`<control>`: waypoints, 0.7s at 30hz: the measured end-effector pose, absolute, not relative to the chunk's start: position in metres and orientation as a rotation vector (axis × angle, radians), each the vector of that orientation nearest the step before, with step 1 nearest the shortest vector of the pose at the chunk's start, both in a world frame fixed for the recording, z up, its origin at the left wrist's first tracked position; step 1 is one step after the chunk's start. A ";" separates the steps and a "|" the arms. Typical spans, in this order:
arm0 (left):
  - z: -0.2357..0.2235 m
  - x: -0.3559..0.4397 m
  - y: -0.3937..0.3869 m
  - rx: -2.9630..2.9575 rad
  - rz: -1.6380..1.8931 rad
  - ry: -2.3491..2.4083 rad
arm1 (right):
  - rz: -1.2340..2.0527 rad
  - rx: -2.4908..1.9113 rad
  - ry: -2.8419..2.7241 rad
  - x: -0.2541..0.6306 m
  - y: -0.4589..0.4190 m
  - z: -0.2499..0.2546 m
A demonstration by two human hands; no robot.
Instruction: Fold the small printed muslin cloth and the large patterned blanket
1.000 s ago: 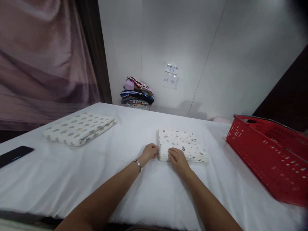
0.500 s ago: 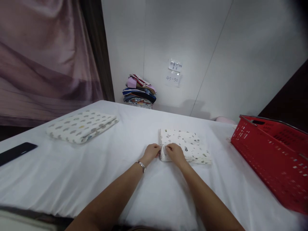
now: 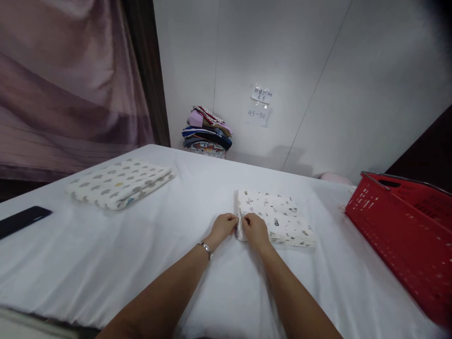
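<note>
A white folded cloth [image 3: 268, 212] with small grey and olive prints lies flat in front of me, its layers showing along the near edge. My left hand [image 3: 226, 226] is at the cloth's left edge, fingers closed in a pinch on it. On top of that same edge, my right hand [image 3: 254, 228] also pinches the fabric near the front left corner. The fingertips of both hands are partly hidden. Farther left rests a second folded cloth [image 3: 120, 183], white with grey cloud shapes, touched by neither hand.
A red plastic basket [image 3: 399, 235] stands at the right side of the white-covered table [image 3: 141, 263]. A black phone [image 3: 24, 221] lies at the left edge. Behind the table, a stack of folded fabrics [image 3: 207, 134] leans near the wall, below paper signs [image 3: 259, 113].
The view has shifted slightly. Both hands stay at the cloth's left edge, where the edge now looks a little lifted between them.
</note>
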State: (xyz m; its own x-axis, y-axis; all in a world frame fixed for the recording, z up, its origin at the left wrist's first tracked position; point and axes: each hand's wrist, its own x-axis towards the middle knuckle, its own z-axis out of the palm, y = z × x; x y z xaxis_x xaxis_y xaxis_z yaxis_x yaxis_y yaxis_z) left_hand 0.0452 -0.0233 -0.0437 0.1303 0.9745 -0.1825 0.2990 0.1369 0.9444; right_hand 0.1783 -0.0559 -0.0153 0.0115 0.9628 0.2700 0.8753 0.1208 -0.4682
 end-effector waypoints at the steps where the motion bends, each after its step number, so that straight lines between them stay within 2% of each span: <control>1: -0.045 0.045 -0.023 1.363 0.820 1.369 | 0.224 -1.757 -1.880 0.178 -0.056 -0.016; 21: -0.061 0.043 -0.019 1.442 0.847 1.353 | 0.312 -1.660 -1.925 0.176 -0.057 -0.021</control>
